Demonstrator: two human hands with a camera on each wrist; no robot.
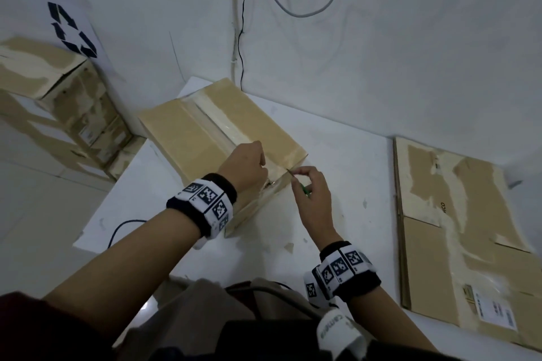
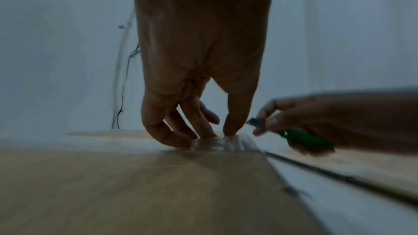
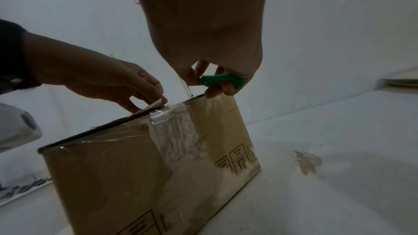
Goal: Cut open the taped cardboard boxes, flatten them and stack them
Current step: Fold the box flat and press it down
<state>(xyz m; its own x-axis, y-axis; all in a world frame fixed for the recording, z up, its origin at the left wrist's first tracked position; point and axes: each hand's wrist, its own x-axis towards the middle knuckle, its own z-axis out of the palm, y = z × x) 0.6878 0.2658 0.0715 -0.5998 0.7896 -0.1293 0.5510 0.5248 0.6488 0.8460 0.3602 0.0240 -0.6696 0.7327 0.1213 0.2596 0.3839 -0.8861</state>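
The step in hand is the cutting: one taped box (image 1: 223,132) stands closed on the white desk (image 1: 346,184), its clear tape (image 1: 231,126) running down the middle seam of the top and over the near edge onto the front face. The left hand (image 1: 249,167) rests on the near end of that seam, fingertips (image 2: 178,140) curled and pinching at crinkled tape and a lifted flap corner. The right hand (image 1: 312,196) pinches a small green-handled cutter (image 3: 222,80), its blade tip just at the box's near top edge, beside the left fingers. The next move, I judge, calls for drawing the blade along the seam while the left hand steadies the box and stays clear of the blade's path; they sit very near each other now. To the right on the desk lies a flattened box (image 1: 457,237), the likely stack. More taped boxes (image 1: 67,108) are piled to the left by the wall, under a recycling sign (image 1: 72,29), and cables (image 1: 243,23) hang behind.
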